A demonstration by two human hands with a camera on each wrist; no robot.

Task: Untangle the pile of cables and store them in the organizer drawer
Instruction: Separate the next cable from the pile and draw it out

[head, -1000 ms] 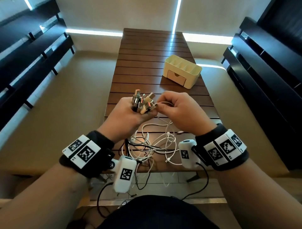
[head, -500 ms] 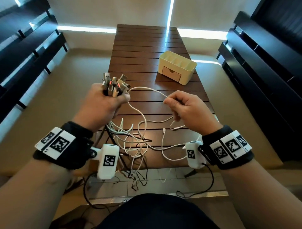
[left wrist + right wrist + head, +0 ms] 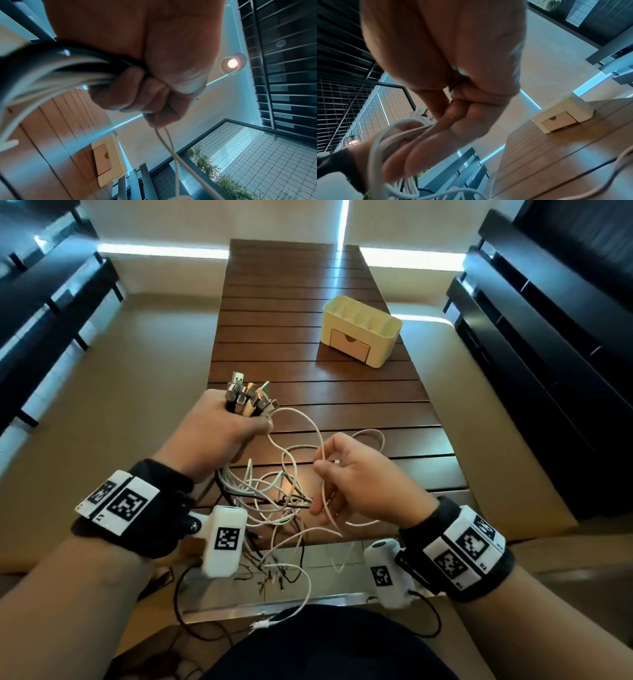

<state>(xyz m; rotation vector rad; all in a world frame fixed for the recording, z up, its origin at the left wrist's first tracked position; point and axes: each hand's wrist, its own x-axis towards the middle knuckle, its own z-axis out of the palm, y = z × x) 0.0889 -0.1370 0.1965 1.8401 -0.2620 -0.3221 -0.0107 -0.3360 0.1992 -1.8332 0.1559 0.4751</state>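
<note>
Cables, mixed white and black, tangled (image 3: 274, 494): plug ends gathered upright into one bunch (image 3: 248, 397) and clenched in the left hand (image 3: 219, 436), presumably so that every cable has one known end fixed while the loose lengths hang free to be sorted. Remaining lengths droop in overlapping loops between the two hands, above the near edge of the brown slatted wooden tabletop (image 3: 308, 285), with several tails hanging past that edge toward the person's lap.

Right hand (image 3: 359, 474): thumb and forefinger pinch a single white cable (image 3: 301, 419) that arcs up to the bunch; lower fingers curl loosely around further white strands. The right wrist view confirms white cord passing between the fingers (image 3: 453, 121). Held this way, the hand can likely run along one strand and draw it clear of the knot.

Left wrist view: fist closed tight around a thick sheaf of cords (image 3: 51, 70), two thin white strands trailing from below the fingers.

Cream plastic desk organizer with open top compartments (image 3: 361, 335): stands farther back on the tabletop, well apart from both hands; its small front drawer (image 3: 349, 342) is closed. No cable stored yet; untangling judged at an early stage.
</note>
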